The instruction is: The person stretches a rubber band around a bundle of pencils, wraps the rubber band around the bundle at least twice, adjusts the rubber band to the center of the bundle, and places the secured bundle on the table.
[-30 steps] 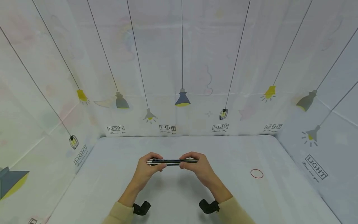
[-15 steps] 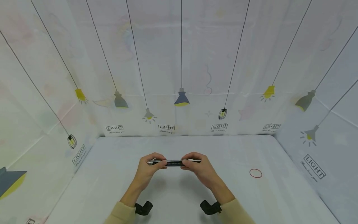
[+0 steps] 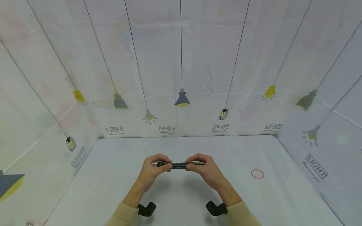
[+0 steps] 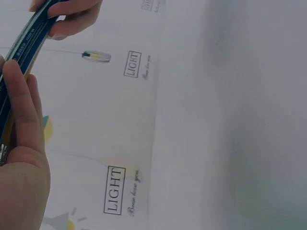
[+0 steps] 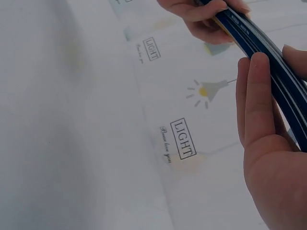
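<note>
Both hands hold a small bundle of dark blue pencils (image 3: 178,165) level above the white table. Silver ferrules show at the bundle's left end. My left hand (image 3: 149,172) pinches that end between thumb and fingers. At the other end, my right hand (image 3: 208,173) grips the pencils the same way. In the left wrist view the pencils (image 4: 25,48) run along the fingers, with pale printing on their sides. The right wrist view shows the pencils (image 5: 276,62) between thumb and fingers. How many there are is hard to tell.
A thin red loop (image 3: 257,174) lies on the white table (image 3: 226,150), right of the hands. White cloth walls (image 3: 198,62) printed with hanging lamps stand at the back and both sides. A black camera mount sits on each wrist.
Both hands and the pencils have shifted slightly right in the head view. The bundle has turned a little in the fingers. The grip has stayed on both ends.
</note>
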`<state>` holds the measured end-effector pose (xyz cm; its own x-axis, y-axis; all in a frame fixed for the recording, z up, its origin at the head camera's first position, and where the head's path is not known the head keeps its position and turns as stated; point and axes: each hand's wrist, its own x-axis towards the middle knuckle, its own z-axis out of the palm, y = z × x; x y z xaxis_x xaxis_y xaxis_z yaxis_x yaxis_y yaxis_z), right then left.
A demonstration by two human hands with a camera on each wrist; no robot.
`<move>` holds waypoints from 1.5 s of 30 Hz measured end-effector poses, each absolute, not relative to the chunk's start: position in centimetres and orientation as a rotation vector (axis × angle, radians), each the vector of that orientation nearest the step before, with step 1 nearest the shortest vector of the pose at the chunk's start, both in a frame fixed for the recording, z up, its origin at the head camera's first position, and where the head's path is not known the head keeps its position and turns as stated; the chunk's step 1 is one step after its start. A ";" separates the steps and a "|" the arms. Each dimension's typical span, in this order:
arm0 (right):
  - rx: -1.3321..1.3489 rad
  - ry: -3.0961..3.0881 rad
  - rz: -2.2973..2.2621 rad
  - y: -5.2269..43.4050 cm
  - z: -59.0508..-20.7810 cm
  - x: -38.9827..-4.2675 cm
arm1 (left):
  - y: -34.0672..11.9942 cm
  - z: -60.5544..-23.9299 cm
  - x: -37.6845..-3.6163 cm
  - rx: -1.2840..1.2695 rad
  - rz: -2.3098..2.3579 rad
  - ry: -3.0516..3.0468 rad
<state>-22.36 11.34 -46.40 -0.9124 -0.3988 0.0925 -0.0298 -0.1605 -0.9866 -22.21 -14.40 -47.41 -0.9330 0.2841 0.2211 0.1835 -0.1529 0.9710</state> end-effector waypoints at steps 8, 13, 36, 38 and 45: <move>-0.466 1.798 -2.184 12.5 -46.4 -22.4 | -13.6 -47.6 -22.5 0.601 2.265 1.972; -0.477 1.801 -2.198 13.1 -46.4 -22.4 | -12.9 -47.8 -22.6 0.639 2.303 1.909; -0.440 1.805 -2.253 15.1 -46.4 -22.0 | -10.6 -48.1 -22.8 0.590 2.329 1.889; -0.442 1.814 -2.265 15.1 -46.4 -21.9 | -10.5 -48.1 -22.8 0.609 2.341 1.878; -0.400 1.858 -2.279 14.9 -46.1 -21.8 | -10.1 -47.9 -22.8 0.617 2.325 1.901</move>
<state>-21.77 14.89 -46.14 -0.9487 -0.3007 0.0973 -0.0347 -0.2070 -0.9777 -22.83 -10.13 -47.94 -0.9163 0.3062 0.2582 0.1922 -0.2295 0.9541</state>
